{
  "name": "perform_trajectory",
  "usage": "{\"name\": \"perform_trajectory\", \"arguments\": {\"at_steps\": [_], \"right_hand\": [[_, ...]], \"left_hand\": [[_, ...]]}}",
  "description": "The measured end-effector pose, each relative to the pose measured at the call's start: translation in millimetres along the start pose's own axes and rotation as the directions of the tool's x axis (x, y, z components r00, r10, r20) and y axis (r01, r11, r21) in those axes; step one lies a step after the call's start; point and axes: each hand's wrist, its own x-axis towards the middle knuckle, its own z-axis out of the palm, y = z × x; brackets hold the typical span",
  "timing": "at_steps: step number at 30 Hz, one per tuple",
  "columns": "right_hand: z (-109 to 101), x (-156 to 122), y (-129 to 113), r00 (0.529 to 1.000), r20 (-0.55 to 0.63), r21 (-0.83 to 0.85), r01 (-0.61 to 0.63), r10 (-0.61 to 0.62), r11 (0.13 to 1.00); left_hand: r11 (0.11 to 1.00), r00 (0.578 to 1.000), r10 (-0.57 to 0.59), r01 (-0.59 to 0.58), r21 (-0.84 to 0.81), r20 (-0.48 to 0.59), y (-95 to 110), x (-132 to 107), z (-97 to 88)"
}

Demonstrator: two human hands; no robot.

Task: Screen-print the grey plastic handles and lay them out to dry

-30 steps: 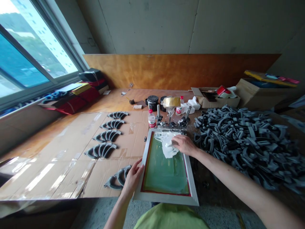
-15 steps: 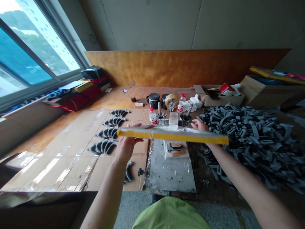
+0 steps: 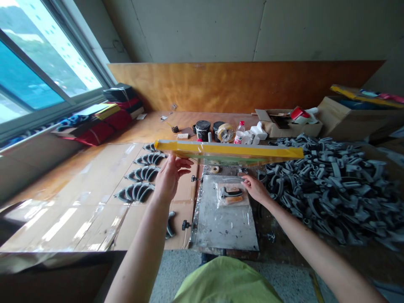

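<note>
A screen-printing frame (image 3: 227,152) with yellow tape on its edge is tilted up, its front edge level with my view. My left hand (image 3: 170,174) props the frame's left underside with fingers spread. My right hand (image 3: 254,188) reaches beneath the frame and pinches the corner of a clear plastic sheet (image 3: 232,194). That sheet lies over a curved grey part and an orange-brown piece on the grey metal base plate (image 3: 224,223).
A big heap of grey curved parts (image 3: 331,185) fills the table's right side. Sets of grey curved parts (image 3: 142,173) lie in a row on cardboard at left. Black jars (image 3: 202,129), tape roll, bottle and boxes stand behind. A window is at left.
The frame lay flat with my right hand wiping its mesh with a white cloth; it has swung up. My right hand left the frame and went under it to the plastic sheet.
</note>
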Motion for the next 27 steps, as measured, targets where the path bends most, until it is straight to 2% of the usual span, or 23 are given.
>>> {"name": "perform_trajectory", "arguments": {"at_steps": [12, 19, 23, 27], "right_hand": [[9, 9, -1, 0.999, 0.006, -0.003, 0.053, -0.053, 0.999], [-1, 16, 6, 0.998, 0.029, -0.029, 0.048, -0.047, 0.998], [-10, 30, 24, 0.997, 0.035, -0.077, -0.066, 0.068, 0.995], [-15, 54, 53, 0.983, -0.016, -0.101, -0.182, 0.181, 0.978]], "left_hand": [[1.0, 1.0, 0.028, -0.028, 0.014, -0.014, 0, -2, 2.1], [1.0, 1.0, 0.024, -0.024, 0.015, -0.013, 1, -4, 1.8], [0.999, 0.999, 0.023, -0.022, 0.028, -0.024, -1, -3, -2.8], [0.999, 0.999, 0.013, -0.011, 0.054, -0.041, -7, 0, -9.4]]}}
